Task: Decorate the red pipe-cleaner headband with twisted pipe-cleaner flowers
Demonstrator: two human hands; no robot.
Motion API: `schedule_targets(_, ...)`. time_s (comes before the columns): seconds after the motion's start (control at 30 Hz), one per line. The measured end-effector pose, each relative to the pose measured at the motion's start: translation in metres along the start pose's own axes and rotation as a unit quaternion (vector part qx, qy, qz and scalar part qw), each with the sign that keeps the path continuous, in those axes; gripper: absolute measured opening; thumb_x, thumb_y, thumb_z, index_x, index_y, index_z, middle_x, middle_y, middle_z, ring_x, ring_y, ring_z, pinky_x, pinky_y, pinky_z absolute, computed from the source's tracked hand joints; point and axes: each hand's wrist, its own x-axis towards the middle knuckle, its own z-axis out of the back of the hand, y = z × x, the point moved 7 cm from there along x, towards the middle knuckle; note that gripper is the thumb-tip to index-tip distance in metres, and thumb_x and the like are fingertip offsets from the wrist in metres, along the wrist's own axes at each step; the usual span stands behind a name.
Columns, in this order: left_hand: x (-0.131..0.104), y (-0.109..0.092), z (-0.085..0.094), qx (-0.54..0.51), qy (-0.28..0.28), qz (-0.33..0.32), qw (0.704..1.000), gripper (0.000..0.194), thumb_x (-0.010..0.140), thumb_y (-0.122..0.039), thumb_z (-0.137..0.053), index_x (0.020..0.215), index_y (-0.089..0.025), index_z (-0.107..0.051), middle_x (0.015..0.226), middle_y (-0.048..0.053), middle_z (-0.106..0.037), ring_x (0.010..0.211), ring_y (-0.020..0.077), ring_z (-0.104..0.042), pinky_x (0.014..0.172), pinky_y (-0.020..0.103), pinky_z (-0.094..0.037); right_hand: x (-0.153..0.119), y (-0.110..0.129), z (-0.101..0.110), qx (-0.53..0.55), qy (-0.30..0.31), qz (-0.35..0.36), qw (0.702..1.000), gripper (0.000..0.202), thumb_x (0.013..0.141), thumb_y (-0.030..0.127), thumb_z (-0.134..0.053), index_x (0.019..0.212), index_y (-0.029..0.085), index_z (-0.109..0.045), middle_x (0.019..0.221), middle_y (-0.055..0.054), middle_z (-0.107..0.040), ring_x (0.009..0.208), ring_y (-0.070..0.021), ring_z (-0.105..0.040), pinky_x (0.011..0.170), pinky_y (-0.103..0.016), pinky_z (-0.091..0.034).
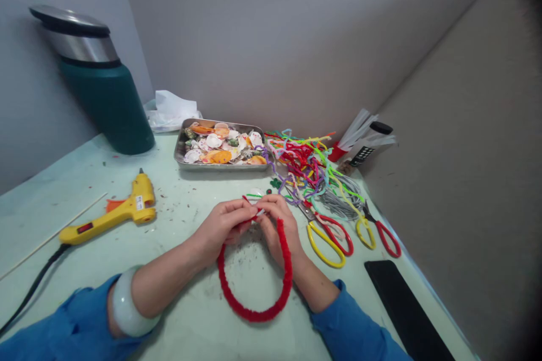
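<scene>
A red fuzzy pipe cleaner (256,316) hangs in a wide U below both hands. My left hand (226,222) is closed on it, fingers pinched near where the hands meet. One tip of the pipe cleaner rises in front of my right hand (279,228), whose fingers are also closed at the meeting point. Between the fingertips shows a small pale piece, too small to name, with red fuzz beside it. Just beyond the fingertips, a bit of green stem and a small whitish thing lie on the table, partly hidden by the hands.
A metal tray (222,168) of seashells stands behind my hands, a heap of colourful pipe cleaners (305,160) to its right. Scissors (326,242) lie right, near a black flat object (406,310). At left are a yellow glue gun (110,220), a stick and a teal bottle (108,101).
</scene>
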Motion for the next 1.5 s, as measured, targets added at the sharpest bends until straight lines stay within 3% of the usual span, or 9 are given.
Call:
schedule_targets(0.17, 0.002, 0.002, 0.004, -0.044, -0.005, -0.006, 0.999, 0.025, 0.078, -0.033, -0.061, 0.064, -0.017, -0.048, 0.049, -0.008, -0.035, 0.039, 0.0033, -0.016, 0.039, 0.022, -0.007, 0.001, 0.002, 0.004, -0.034, -0.025, 0.018, 0.999, 0.015, 0.086, 0.019, -0.054, 0.085, 0.026, -0.067, 0.084, -0.003, -0.065, 0.085, -0.0185, -0.056, 0.081, -0.035, -0.042)
schedule_targets(0.37, 0.003, 0.004, 0.009, -0.060, -0.027, -0.016, 0.998, 0.011, 0.076, -0.025, -0.062, 0.077, -0.017, -0.055, 0.050, -0.009, -0.032, 0.040, 0.0036, -0.017, 0.039, 0.021, -0.008, 0.000, 0.007, 0.006, -0.048, -0.024, 0.016, 0.998, 0.014, 0.086, 0.018, -0.055, 0.084, 0.024, -0.067, 0.080, -0.004, -0.064, 0.079, -0.0187, -0.055, 0.077, -0.035, -0.042)
schedule_targets(0.53, 0.003, 0.004, 0.011, -0.054, -0.040, -0.028, 0.997, 0.018, 0.076, -0.026, -0.064, 0.091, -0.017, -0.060, 0.049, -0.009, -0.030, 0.041, 0.0038, -0.017, 0.040, 0.021, -0.009, -0.001, 0.004, 0.004, -0.045, -0.018, 0.011, 0.999, 0.013, 0.086, 0.019, -0.056, 0.084, 0.023, -0.068, 0.079, -0.004, -0.064, 0.078, -0.0188, -0.054, 0.076, -0.035, -0.042)
schedule_targets(0.83, 0.007, 0.006, 0.017, -0.038, -0.058, -0.033, 0.997, 0.020, 0.076, -0.031, -0.066, 0.083, -0.013, -0.060, 0.047, -0.009, -0.030, 0.040, 0.0029, -0.018, 0.040, 0.021, -0.009, -0.004, 0.003, -0.002, -0.014, 0.029, 0.011, 0.999, 0.019, 0.089, 0.022, -0.048, 0.085, 0.019, -0.066, 0.078, -0.004, -0.061, 0.076, -0.0171, -0.055, 0.075, -0.032, -0.044)
schedule_targets(1.23, 0.006, 0.008, 0.014, -0.071, -0.022, 0.006, 0.997, 0.021, 0.075, -0.031, -0.066, 0.083, -0.013, -0.058, 0.048, -0.010, -0.027, 0.042, 0.0026, -0.012, 0.040, 0.021, -0.006, -0.002, 0.006, -0.003, 0.002, 0.037, -0.004, 0.999, 0.014, 0.087, 0.022, -0.049, 0.084, 0.019, -0.063, 0.079, -0.004, -0.061, 0.076, -0.0161, -0.057, 0.072, -0.029, -0.046)
schedule_targets(1.5, 0.007, 0.010, 0.010, -0.058, 0.007, 0.019, 0.998, 0.019, 0.077, -0.029, -0.065, 0.084, -0.013, -0.059, 0.048, -0.010, -0.027, 0.042, 0.0027, -0.013, 0.041, 0.022, -0.005, -0.006, -0.011, 0.000, 0.028, -0.010, -0.085, 0.996, 0.009, 0.082, 0.023, -0.058, 0.089, 0.020, -0.056, 0.075, 0.000, -0.059, 0.066, -0.0132, -0.056, 0.063, -0.025, -0.047)
